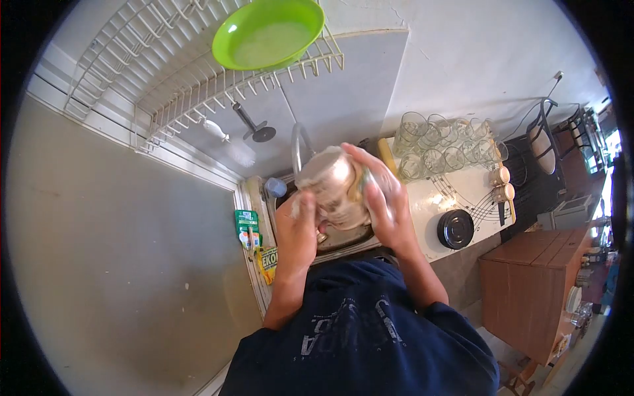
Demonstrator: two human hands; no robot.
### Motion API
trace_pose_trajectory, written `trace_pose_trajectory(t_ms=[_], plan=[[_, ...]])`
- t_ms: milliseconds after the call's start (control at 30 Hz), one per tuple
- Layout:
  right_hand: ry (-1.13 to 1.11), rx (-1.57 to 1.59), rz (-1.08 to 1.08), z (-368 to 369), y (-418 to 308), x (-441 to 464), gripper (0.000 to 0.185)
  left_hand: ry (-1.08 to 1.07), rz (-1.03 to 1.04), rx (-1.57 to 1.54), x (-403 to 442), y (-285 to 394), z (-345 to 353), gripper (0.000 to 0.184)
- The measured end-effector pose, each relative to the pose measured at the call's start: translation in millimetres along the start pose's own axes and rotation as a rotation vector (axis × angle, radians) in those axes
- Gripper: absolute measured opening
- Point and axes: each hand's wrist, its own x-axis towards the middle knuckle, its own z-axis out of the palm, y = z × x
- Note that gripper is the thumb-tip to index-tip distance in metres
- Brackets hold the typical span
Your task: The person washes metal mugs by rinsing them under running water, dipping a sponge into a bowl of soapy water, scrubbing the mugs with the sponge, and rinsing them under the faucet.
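A rounded metal pot (333, 177), coated in white suds, is held up over the sink (347, 239). My left hand (298, 230) grips its near left side, thumb on top. On the other side my right hand (385, 208) is closed around a yellowish-green sponge (360, 186), pressed against the pot's wall. Foam covers the fingers of that hand. Just behind the pot rises the curved faucet (296, 148). Much of the sink is hidden by the pot and my hands.
Several drinking glasses (436, 160) and a black round container (456, 229) stand on the counter (426, 247) to the right. Overhead, a wire rack (191, 99) bears a green bowl (267, 33). Green (247, 228) and yellow (267, 264) packets lie left of the sink.
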Motion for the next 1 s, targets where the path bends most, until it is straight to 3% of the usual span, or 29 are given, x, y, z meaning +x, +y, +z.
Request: trace_pose_trajectory(t_ms=[67,133,200,267,333,400,467,500,567,600,667,733,767,867,900,933,1000], plan=[[-0.117,0.008,0.585,-6,-18,11,0.044,-0.056,0.027,0.363,-5,5,4,0.043],[-0.059,-0.021,0.549,1,-20,13,0.045,-0.085,0.063,0.366,-8,3,6,0.042],[0.017,-0.286,0.106,5,-19,13,0.043,-0.112,0.106,0.367,-8,3,11,0.042],[-0.019,-0.388,-0.029,3,-18,0,0.047,0.040,0.215,0.332,-6,9,20,0.044],[-0.220,-0.697,-0.510,-5,-8,-16,0.057,0.054,0.234,0.252,0,6,22,0.045],[-0.221,-0.722,-0.565,-10,-1,-22,0.051,0.063,0.245,0.176,0,5,19,0.046],[-0.069,-0.201,0.045,-13,-15,-13,0.045,-0.031,-0.012,0.117,-4,7,10,0.044],[-0.080,-0.123,0.248,-17,-16,-11,0.047,-0.030,-0.012,0.119,-7,8,14,0.044],[-0.034,-0.035,0.362,-21,-25,5,0.049,-0.133,0.106,0.450,-14,12,24,0.040],[0.006,0.052,0.473,-21,-28,9,0.051,-0.137,0.103,0.451,-15,10,26,0.040],[0.078,-0.038,0.375,-18,-28,11,0.048,-0.158,0.117,0.463,-14,8,29,0.036],[-0.133,-0.625,-0.249,-20,-29,13,0.051,-0.075,0.126,0.391,-13,9,36,0.036],[-0.158,-0.611,-0.295,-18,-26,5,0.058,0.007,0.131,0.319,-11,10,37,0.037],[-0.129,-0.459,-0.320,-21,-2,-16,0.055,0.026,0.200,0.171,0,2,28,0.039],[-0.089,-0.343,-0.176,-21,4,-20,0.050,0.056,0.152,0.186,-1,4,29,0.041],[-0.089,-0.341,-0.175,-22,-1,-14,0.050,0.058,0.151,0.187,-2,3,27,0.041],[0.003,0.221,0.474,-28,-16,3,0.051,-0.067,0.066,0.226,-3,1,24,0.041]])
